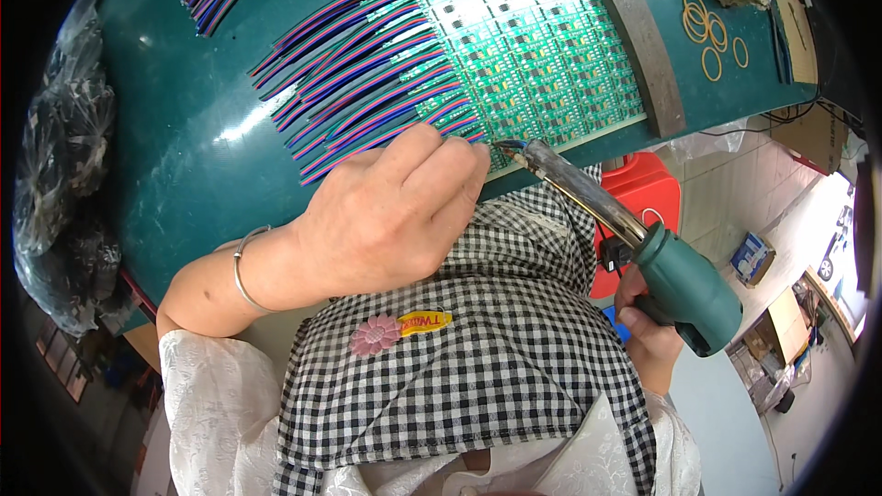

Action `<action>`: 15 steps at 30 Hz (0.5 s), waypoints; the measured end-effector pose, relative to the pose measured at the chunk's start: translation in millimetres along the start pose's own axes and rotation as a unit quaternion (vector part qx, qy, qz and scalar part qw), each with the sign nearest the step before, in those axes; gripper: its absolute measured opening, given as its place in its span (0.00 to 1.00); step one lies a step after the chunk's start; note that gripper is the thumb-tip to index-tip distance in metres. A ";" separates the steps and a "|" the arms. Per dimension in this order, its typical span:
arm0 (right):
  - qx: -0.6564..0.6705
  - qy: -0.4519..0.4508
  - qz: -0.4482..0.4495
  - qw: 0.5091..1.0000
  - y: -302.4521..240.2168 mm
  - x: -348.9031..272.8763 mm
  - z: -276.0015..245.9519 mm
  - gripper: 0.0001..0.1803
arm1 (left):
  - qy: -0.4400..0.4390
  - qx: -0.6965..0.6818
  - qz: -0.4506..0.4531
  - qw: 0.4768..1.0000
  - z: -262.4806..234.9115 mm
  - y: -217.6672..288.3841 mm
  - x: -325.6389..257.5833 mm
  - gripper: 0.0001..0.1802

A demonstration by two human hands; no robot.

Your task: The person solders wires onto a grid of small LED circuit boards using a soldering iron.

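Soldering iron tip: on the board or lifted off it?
On it, apparently: the soldering iron tip meets the green circuit board edge beside the left hand fingertips.

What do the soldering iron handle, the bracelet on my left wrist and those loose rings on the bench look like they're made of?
Soldering iron: its handle looks like matte teal moulded plastic; the shaft is dark, scorched metal. Bracelet: thin, shiny, silvery, probably metal. Rings: thin tan loops, uneven in shape, likely rubber bands.

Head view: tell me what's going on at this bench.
A person is soldering. The right hand holds a green-handled soldering iron, its tip at the near edge of a green circuit board panel. The left hand pinches a striped ribbon wire at that spot. More wires already line the panel's left edge.
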State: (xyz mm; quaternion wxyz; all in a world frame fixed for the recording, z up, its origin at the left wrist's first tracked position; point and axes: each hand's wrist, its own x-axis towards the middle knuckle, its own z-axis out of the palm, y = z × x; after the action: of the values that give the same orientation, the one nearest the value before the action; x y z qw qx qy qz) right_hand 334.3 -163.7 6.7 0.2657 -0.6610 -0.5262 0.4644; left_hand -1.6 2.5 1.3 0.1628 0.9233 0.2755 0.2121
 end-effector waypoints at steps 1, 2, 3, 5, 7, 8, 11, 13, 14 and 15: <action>0.000 0.000 0.001 1.000 -3.0 1.4 0.8 0.28 | 0.004 0.002 0.001 1.000 0.4 -0.4 -0.5 0.23; -0.012 0.008 0.000 1.000 -5.7 2.5 1.7 0.26 | 0.008 0.003 0.003 1.000 0.8 -0.6 -0.8 0.23; -0.023 0.017 -0.001 1.000 -7.3 3.3 2.8 0.25 | 0.007 0.003 0.002 1.000 0.9 -0.4 -0.9 0.23; 0.022 0.026 0.007 0.999 -8.8 5.4 5.4 0.24 | 0.011 0.009 0.006 1.000 1.0 -0.4 -0.5 0.23; 0.069 0.036 0.015 0.997 -5.0 4.1 2.5 0.24 | 0.016 0.019 0.010 1.000 1.1 -0.2 2.8 0.17; 0.033 0.008 -0.018 0.999 2.4 2.5 -3.2 0.25 | 0.022 0.031 0.013 0.999 1.0 0.3 4.6 0.10; 0.062 0.015 -0.022 0.998 0.7 0.8 3.4 0.29 | -0.001 0.008 -0.001 1.000 -1.8 0.5 0.6 0.23; 0.129 0.055 0.008 0.990 -1.9 -1.7 4.0 0.33 | 0.002 0.009 0.002 1.000 -1.1 0.9 0.7 0.23; 0.212 0.027 0.044 0.976 -3.1 -1.5 0.9 0.37 | 0.005 0.012 0.004 1.000 -0.8 1.0 0.6 0.23; 0.297 -0.001 0.080 0.952 -4.8 0.5 -0.5 0.42 | 0.004 0.012 0.005 1.000 -0.8 1.7 1.3 0.23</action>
State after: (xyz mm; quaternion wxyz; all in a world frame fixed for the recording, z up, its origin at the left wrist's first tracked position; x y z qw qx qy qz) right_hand 332.7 -161.7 10.9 0.4112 -0.5915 -0.3108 0.6200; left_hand -0.2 2.0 3.1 0.1493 0.9257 0.2745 0.2132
